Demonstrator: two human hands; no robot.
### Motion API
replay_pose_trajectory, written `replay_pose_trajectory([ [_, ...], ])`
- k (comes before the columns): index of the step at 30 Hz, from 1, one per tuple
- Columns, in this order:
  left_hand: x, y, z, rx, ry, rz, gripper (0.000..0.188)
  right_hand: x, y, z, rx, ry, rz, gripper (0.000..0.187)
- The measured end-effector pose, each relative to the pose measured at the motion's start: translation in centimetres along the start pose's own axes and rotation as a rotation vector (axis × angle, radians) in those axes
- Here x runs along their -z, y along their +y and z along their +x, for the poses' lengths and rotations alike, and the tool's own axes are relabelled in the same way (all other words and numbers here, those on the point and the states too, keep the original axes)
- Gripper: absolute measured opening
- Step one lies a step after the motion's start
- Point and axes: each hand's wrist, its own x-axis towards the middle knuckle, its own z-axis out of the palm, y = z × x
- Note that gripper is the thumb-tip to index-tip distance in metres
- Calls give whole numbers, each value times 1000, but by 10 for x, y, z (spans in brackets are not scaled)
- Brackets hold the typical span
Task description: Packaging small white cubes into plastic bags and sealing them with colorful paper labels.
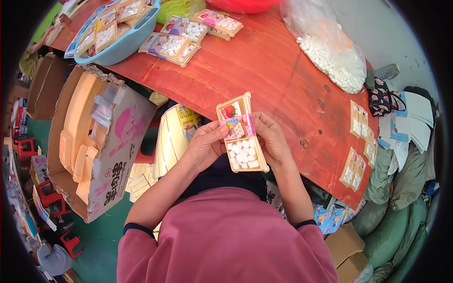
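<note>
Over the table's near edge I hold a small tan tray (244,157) of white pieces, tilted with its filled face up. A printed card sleeve (235,128) with a pink band wraps round its middle, and a strawberry picture shows at its upper part. My left hand (206,143) grips the left side, its thumb pressed on the sleeve. My right hand (270,137) is closed on the right edge beside the pink band. Fingers underneath are hidden by the tray.
On the red table (255,61) a blue basin (118,55) holds packed trays. Nearby lie stacked trays (171,46); a plastic bag (330,52) holds white pieces. More filled trays (353,169) sit at the right edge. A cardboard box (120,137) of empty trays stands left.
</note>
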Motion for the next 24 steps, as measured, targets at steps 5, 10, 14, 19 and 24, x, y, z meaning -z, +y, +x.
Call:
replay_pose_trajectory([
  [5,-11,7,5,72,-174,-50,28,-16,5,4,-81,-41,-74,30],
  [10,-17,21,23,76,-200,-13,31,3,1,12,59,-46,-100,30],
  [14,-7,67,63,-105,-32,160,27,18,-13,8,214,241,-419,29],
  [19,98,225,150,-384,72,291,32,78,-43,-34,720,570,-905,22],
  [24,64,235,178,-429,449,324,37,172,-78,-139,593,1218,-1183,34],
])
